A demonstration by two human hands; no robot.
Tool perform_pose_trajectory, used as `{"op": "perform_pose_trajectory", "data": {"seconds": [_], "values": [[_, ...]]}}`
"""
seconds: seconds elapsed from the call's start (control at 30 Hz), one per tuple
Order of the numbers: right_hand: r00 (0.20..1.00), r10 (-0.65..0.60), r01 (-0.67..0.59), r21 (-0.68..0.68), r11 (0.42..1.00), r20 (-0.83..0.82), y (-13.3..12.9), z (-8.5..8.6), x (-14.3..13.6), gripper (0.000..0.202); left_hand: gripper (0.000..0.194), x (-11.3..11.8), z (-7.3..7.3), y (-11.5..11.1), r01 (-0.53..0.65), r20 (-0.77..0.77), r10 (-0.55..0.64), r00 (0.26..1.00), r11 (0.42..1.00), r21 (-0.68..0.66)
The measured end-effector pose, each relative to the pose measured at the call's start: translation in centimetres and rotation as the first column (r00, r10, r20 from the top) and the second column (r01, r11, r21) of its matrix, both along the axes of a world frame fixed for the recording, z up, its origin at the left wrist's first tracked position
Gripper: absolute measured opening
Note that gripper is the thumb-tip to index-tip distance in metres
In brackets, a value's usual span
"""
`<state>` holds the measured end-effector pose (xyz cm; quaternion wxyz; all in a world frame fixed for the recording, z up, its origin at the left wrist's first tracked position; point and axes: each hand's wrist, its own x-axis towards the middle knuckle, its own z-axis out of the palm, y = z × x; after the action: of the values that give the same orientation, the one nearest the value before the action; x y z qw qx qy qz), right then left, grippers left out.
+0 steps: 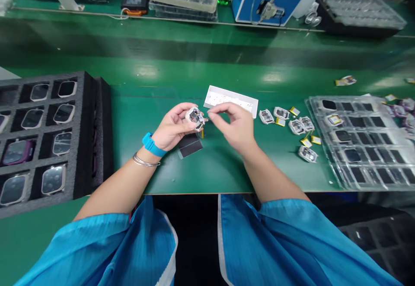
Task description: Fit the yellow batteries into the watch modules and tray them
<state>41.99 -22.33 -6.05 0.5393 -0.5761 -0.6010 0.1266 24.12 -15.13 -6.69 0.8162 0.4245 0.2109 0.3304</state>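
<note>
My left hand (pixel 177 125) grips an opened smartwatch case (pixel 195 117), its inner parts turned up toward me. A small yellow piece (pixel 202 133) hangs just below the case. Close to the case's right side, my right hand (pixel 234 124) has thumb and forefinger pinched together; whatever lies between them is too small to name. Under the left hand, a dark sheet with a clear edge (pixel 190 146) lies on the green bench. Behind the right hand stands a shallow white box (pixel 230 97) with tiny parts in it.
Several white watch cases (pixel 307 154) and yellow battery cells (pixel 316 140) lie to the right, beside clear plastic trays (pixel 363 143). A grey foam tray (pixel 78 147) of watches stands at left. On the back shelf are a blue box (pixel 243 1) and stacked trays (pixel 184 9).
</note>
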Motion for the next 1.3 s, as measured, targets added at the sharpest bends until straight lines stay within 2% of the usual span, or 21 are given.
{"op": "perform_pose_trajectory", "data": {"seconds": [0.13, 0.27, 0.37, 0.47, 0.63, 0.7, 0.77, 0.83, 0.87, 0.93, 0.97, 1.0, 1.03, 1.07, 1.13, 1.2, 1.3], "values": [[0.994, 0.028, -0.026, 0.015, 1.0, -0.107, -0.5, -0.5, -2.0, 0.005, 0.058, 0.1, -0.2, 0.2, -0.006, -0.003, 0.006, 1.0, 0.999, 0.047], [0.987, 0.042, -0.036, 0.039, 0.999, -0.155, -0.5, -0.7, -2.0, 0.006, 0.057, 0.1, -0.3, 0.4, -0.006, -0.009, 0.006, 1.0, 0.997, 0.078], [0.989, 0.04, -0.04, 0.009, 0.999, -0.142, -0.4, -0.7, -1.8, 0.007, 0.057, -0.1, -0.3, 0.5, -0.017, -0.037, 0.021, 0.999, 0.995, 0.103], [0.999, 0.003, -0.004, -0.038, 0.999, -0.042, -0.5, -0.7, -1.7, 0.008, 0.058, -0.1, -0.3, 0.5, -0.025, -0.064, 0.034, 0.997, 0.991, 0.132], [0.965, -0.029, 0.029, 0.004, 1.0, 0.261, -0.8, -0.7, -1.6, 0.014, 0.059, 0.4, -0.6, 0.3, -0.045, -0.074, 0.053, 0.996, 0.994, 0.101], [0.968, -0.004, 0.011, -0.026, 1.0, 0.249, -0.7, -0.7, -1.5, 0.013, 0.059, 0.5, -0.7, 0.3, -0.033, -0.07, 0.036, 0.997, 0.998, 0.046], [0.996, 0.056, -0.049, -0.084, 0.995, 0.076, -0.5, -0.9, -1.3, 0.006, 0.06, 0.5, -0.7, 0.3, -0.011, -0.064, 0.011, 0.998, 1.0, 0.003], [0.961, 0.169, -0.21, -0.176, 0.962, -0.22, -0.2, -1.2, -1.2, 0.029, 0.061, 0.2, -0.5, 0.5, 0.0, -0.054, -0.001, 0.999, 1.0, -0.009], [0.899, 0.228, -0.326, -0.222, 0.919, -0.374, 0.0, -1.4, -1.2, 0.043, 0.061, 0.0, -0.3, 0.6, -0.001, -0.045, 0.001, 0.999, 1.0, -0.006], [0.734, 0.292, -0.553, -0.29, 0.781, -0.613, 0.2, -1.5, -1.0, 0.061, 0.061, -0.4, 0.0, 0.9, -0.012, -0.025, 0.012, 1.0, 1.0, 0.006], [0.669, 0.286, -0.627, -0.314, 0.713, -0.686, 0.3, -1.4, -0.8, 0.061, 0.061, -0.6, 0.1, 1.0, -0.021, -0.019, 0.022, 1.0, 1.0, 0.011], [0.628, 0.266, -0.666, -0.329, 0.669, -0.731, 0.3, -1.1, -0.6, 0.057, 0.061, -0.8, 0.2, 1.2, -0.031, -0.016, 0.031, 0.999, 0.999, 0.014], [0.612, 0.24, -0.673, -0.337, 0.658, -0.754, 0.3, -0.8, -0.3, 0.052, 0.061, -0.9, 0.3, 1.3, -0.037, -0.02, 0.037, 0.999, 0.999, 0.017], [0.614, 0.216, -0.653, -0.335, 0.679, -0.759, 0.4, -0.5, 0.1, 0.048, 0.061, -1.0, 0.4, 1.4, -0.037, -0.029, 0.038, 0.999, 0.999, 0.017], [0.647, 0.19, -0.56, -0.29, 0.776, -0.739, 0.4, 0.1, 0.8, 0.046, 0.058, -1.1, 0.4, 1.6, -0.014, -0.055, 0.014, 0.998, 1.0, 0.002], [0.698, 0.196, -0.453, -0.213, 0.866, -0.688, 0.4, 0.5, 1.2, 0.048, 0.056, -1.0, 0.2, 1.6, 0.061, -0.086, -0.064, 0.994, 0.998, -0.034], [0.801, 0.217, -0.355, -0.151, 0.923, -0.557, 0.4, 0.3, 1.0, 0.044, 0.052, -0.8, -0.2, 1.3, 0.209, -0.131, -0.222, 0.966, 0.972, -0.108]]}}
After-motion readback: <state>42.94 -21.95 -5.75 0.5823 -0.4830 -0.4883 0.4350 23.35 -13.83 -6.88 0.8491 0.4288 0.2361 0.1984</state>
